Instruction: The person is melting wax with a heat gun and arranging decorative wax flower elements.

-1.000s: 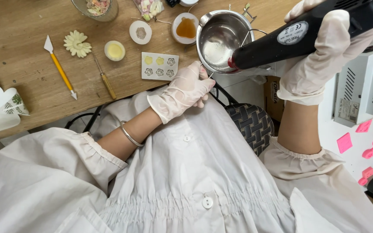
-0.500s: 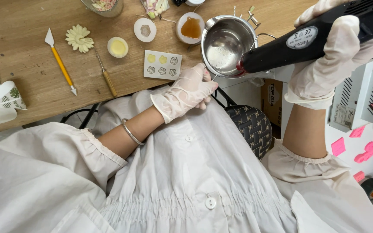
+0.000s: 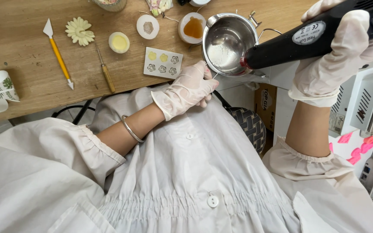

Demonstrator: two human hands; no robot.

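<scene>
Head view, only one. Left hand (image 3: 186,89), in a thin translucent glove, is pinched closed on the thin handle of a small shiny steel pouring pot (image 3: 229,43), holding it at the desk edge, just past its fingertips. Right hand (image 3: 339,51), gloved the same, is clenched around the black plastic heat gun (image 3: 307,39); its nozzle points into the pot over the rim, touching or nearly so, can't tell which.

Progress, judged: the pot holds a pale, whitish patch on the bottom, matte against the polished wall. It looks only partly melted, not a clear liquid pool, so the heating appears midway and pouring not yet done.

Beyond the left fingers on the worn wooden desk (image 3: 31,77): a flat white rectangular mould with small flower cavities (image 3: 163,63), two cavities filled yellow, the rest look pale or empty. Further out: a round yellow wax disc in a white cup (image 3: 119,42), a cream flower-shaped piece (image 3: 79,31), a yellow-handled spatula tool (image 3: 58,54), a wooden-handled pick (image 3: 105,72), and a round dish of amber liquid (image 3: 192,27) just beside the pot's rim.

Left wrist has a thin metal bangle (image 3: 131,129).
</scene>
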